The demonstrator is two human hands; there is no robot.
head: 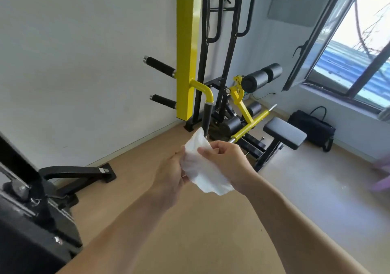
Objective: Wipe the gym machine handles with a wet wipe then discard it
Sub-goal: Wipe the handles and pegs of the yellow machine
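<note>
A white wet wipe (200, 164) is spread between both hands at the middle of the view. My left hand (169, 176) grips its left side and my right hand (226, 159) pinches its upper right part. Just beyond the wipe's top corner hangs a black padded handle (207, 115) on a yellow curved tube of the gym machine (186, 48). Two more black grip handles stick out to the left of the yellow post, an upper handle (159, 66) and a lower handle (163, 101). The wipe's tip overlaps the hanging handle's lower end; contact cannot be told.
A small grey padded seat (285, 132) and black foam rollers (261, 76) stand right of the post. A black bag (312, 126) lies under the open window (348, 48). Another black machine base (42, 189) fills the lower left. Tan floor lies below my arms.
</note>
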